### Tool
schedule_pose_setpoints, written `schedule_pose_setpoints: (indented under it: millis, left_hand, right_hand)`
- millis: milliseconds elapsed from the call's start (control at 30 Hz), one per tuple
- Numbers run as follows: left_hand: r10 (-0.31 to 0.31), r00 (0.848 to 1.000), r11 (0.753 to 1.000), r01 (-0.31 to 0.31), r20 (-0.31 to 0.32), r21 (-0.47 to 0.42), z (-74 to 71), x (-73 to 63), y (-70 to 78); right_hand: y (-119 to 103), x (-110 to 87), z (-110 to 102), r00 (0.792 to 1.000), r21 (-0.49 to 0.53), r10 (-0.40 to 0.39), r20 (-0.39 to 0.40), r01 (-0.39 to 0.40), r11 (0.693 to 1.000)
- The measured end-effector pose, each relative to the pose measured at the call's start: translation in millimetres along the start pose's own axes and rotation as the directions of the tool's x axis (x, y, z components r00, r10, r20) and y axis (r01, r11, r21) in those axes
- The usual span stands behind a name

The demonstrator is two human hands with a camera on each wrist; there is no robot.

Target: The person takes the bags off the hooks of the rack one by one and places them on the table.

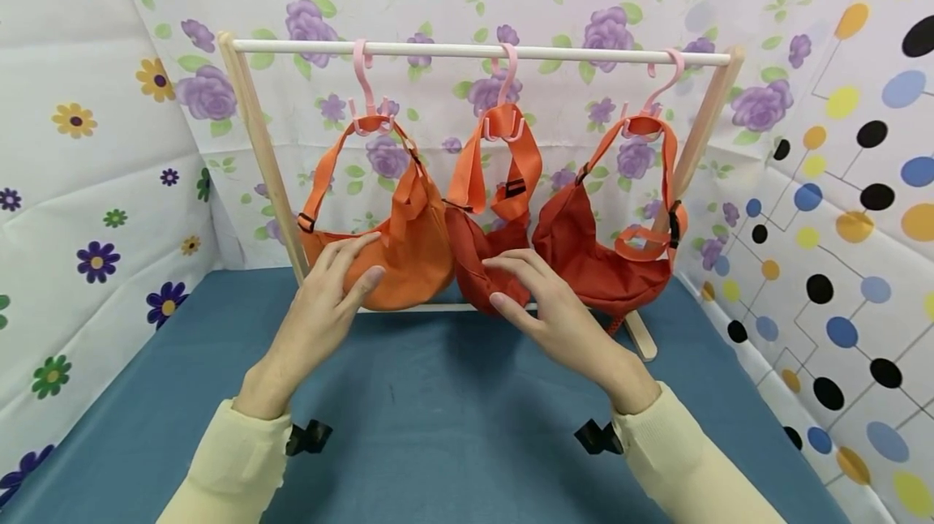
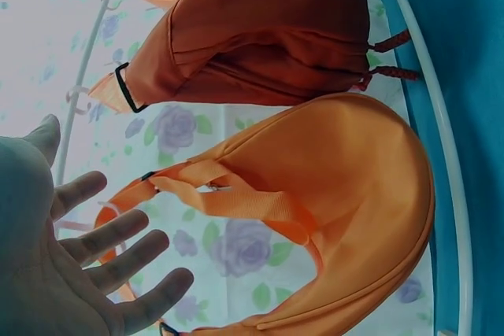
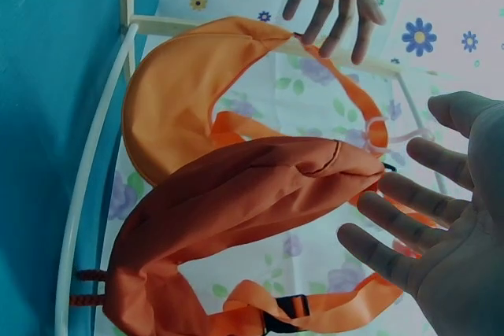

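Three bags hang by their straps from pink hooks on a small rack. On the left is an orange bag [image 1: 419,252]; a red bag [image 1: 481,256] hangs in the middle, turned edge-on; another red bag [image 1: 606,256] is on the right. My left hand [image 1: 324,305] is raised before the orange bag, fingers spread and slightly bent. In the left wrist view its palm shows nothing held. My right hand [image 1: 554,305] hovers before the middle and right bags, its fingers apart and holding nothing. The right wrist view shows a gap between its fingers and the bags.
The rack has a white top rail [image 1: 438,49], wooden side posts [image 1: 264,159] and a low white bar near the table. Pink hooks [image 1: 508,78] grip the rail. A blue cloth [image 1: 438,427] covers the table. Patterned sheets [image 1: 839,208] enclose the back and sides.
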State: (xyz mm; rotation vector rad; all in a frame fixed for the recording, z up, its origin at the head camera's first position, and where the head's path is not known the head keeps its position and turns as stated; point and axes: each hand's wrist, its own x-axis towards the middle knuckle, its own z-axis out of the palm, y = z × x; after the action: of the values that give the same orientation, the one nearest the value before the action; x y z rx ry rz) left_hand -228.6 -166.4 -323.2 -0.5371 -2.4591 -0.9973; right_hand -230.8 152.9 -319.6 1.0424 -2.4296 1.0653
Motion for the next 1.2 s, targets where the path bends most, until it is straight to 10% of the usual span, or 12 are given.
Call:
schedule_pose_setpoints:
  millis: [1200]
  left_hand:
    - [0.015, 0.997, 0.997, -0.021, -0.076, -0.077, -21.4, 25.9, 6.6]
  right_hand:
    - [-16, 39.9, -3, 0.998, 0.076, -0.065, -0.007, 0.066, 0.995]
